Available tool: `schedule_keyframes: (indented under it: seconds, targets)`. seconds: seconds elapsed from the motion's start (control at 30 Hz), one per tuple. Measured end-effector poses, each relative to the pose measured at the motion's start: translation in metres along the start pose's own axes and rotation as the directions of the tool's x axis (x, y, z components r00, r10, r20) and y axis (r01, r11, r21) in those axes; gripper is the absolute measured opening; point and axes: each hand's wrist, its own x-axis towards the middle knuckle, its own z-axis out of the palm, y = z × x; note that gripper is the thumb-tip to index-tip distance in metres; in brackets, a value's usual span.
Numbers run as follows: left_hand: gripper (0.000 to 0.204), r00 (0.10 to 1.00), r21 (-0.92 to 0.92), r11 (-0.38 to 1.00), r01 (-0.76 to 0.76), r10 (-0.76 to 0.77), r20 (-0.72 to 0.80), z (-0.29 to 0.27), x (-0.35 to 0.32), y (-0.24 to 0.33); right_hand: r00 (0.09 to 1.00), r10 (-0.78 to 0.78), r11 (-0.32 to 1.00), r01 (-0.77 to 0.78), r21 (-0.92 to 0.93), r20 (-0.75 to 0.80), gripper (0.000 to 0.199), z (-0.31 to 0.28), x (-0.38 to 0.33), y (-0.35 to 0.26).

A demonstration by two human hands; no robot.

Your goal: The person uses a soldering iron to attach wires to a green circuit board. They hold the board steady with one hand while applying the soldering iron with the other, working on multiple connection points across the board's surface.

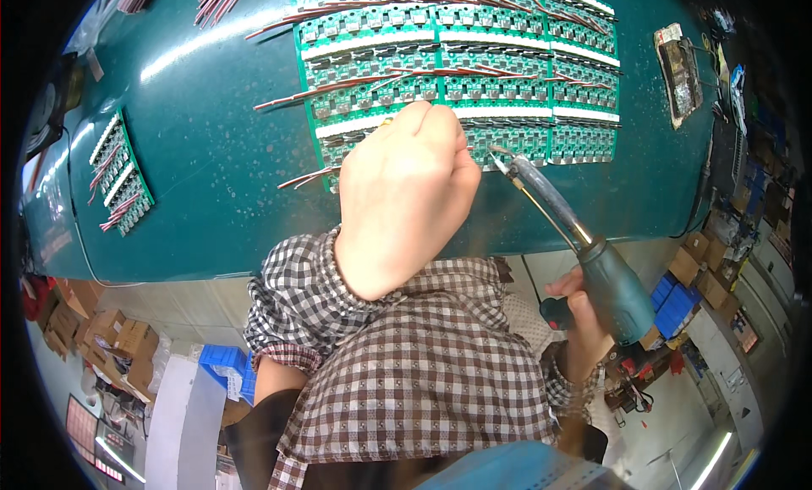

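Rows of green circuit boards (499,90) with white connector strips lie on the green table. My left hand (410,189) is closed over the nearest row, knuckles up. Its fingertips, and whatever they pinch, are hidden beneath it. Red and black wires (309,178) stick out to the left of this hand. In my right hand (585,321) is a green-handled soldering gun (613,287) with a thin brass feed tube along its barrel. Its tip points at the nearest boards, just right of my left hand. More red and black wires (355,82) lie across the farther rows.
A smaller group of boards with wires (121,173) lies at the left of the table (211,168). Bundles of wires (222,1) rest at the far left. A worn, dirty block-like holder (679,75) sits at the right. Cardboard boxes (118,346) and blue bins (227,370) stand beyond the near edge.
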Motion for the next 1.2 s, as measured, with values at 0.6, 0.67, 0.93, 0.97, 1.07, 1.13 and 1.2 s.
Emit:
schedule_keyframes:
  seconds: [0.6,0.67,0.93,0.97,1.07,1.13,1.2]
  targets:
    - [0.014,0.999,0.0,0.999,-0.032,0.032,-0.035,0.0,-0.003,0.0,0.995,-0.025,0.993,0.012,0.12,0.102,0.036,-0.001,0.001,0.006]
    - [0.013,0.998,-0.033,0.999,-0.039,0.038,-0.052,0.001,-0.003,0.001,0.992,-0.056,0.992,0.042,0.123,0.114,0.035,0.0,0.003,0.005]
    - [0.012,0.998,-0.016,1.0,-0.026,0.025,-0.057,0.003,-0.002,0.0,1.0,-0.007,0.999,0.007,0.035,0.021,0.04,0.009,0.001,0.002]
    - [0.012,0.998,-0.021,1.0,-0.02,0.019,-0.052,0.002,-0.002,-0.001,1.0,0.001,0.999,-0.002,0.041,0.017,0.04,0.009,0.001,0.002]
    - [0.011,0.999,-0.021,1.0,-0.02,0.019,-0.045,0.002,-0.002,0.0,0.999,-0.004,1.0,0.004,0.007,0.046,0.042,0.006,0.002,0.002]
    - [0.015,1.0,-0.01,1.0,-0.006,0.005,-0.026,0.001,-0.002,-0.001,0.999,-0.005,1.0,0.005,0.004,0.036,0.042,0.007,0.001,0.001]
    - [0.017,1.0,-0.003,1.0,-0.003,0.003,-0.017,0.0,-0.003,-0.002,0.999,-0.016,1.0,0.016,0.001,0.028,0.042,0.009,0.001,0.0]
